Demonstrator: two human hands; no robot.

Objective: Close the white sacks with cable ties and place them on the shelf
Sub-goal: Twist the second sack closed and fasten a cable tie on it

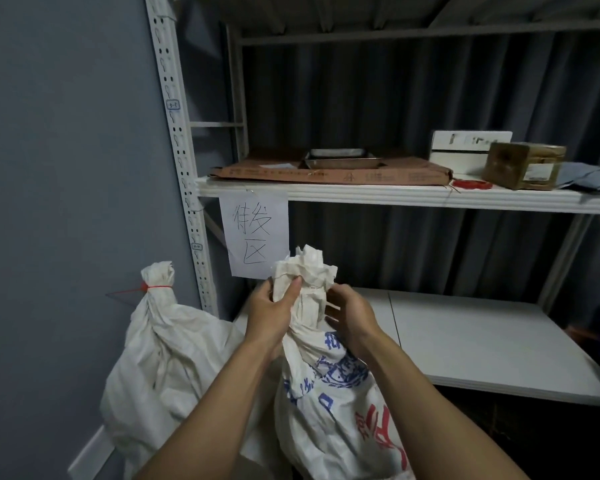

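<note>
By the shelf (395,196), hands (270,315) (353,318) gripping white sack (329,420)

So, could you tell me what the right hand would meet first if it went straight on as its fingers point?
The right hand would meet the gathered neck of the printed sack almost at once; whether they touch is unclear.

A blue-grey wall (66,168) stands left of a white metal shelf (395,197); a dark ribbed panel (395,98) runs behind it in dim light.
</note>
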